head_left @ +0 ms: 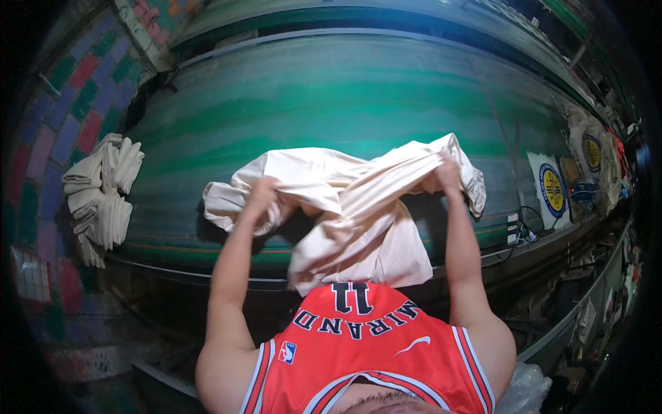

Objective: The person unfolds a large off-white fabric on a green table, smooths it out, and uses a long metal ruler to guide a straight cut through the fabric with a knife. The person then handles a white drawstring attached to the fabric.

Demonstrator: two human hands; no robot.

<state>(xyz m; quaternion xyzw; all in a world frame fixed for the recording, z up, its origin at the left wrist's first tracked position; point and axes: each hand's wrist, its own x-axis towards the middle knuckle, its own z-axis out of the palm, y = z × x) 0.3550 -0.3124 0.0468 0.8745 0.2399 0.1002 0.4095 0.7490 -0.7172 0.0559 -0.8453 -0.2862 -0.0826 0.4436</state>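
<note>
A large piece of cream cloth (358,186) spreads over the near edge of a long green table (310,103), bunched and creased, its lower part hanging toward me. My left hand (262,193) is closed on the cloth's left part, with loose folds beyond it. Over on the right, my right hand (447,172) grips a raised, twisted fold of the same cloth. Between the two hands the fabric is drawn into diagonal creases. The fingertips of both hands are partly hidden by folds.
Folded cream cloths (103,186) are stacked at the table's left end. At the right lie a white sheet with a round blue and yellow emblem (552,193), a power strip (512,228) and a dark cable (531,221). A painted brick wall (69,103) stands left.
</note>
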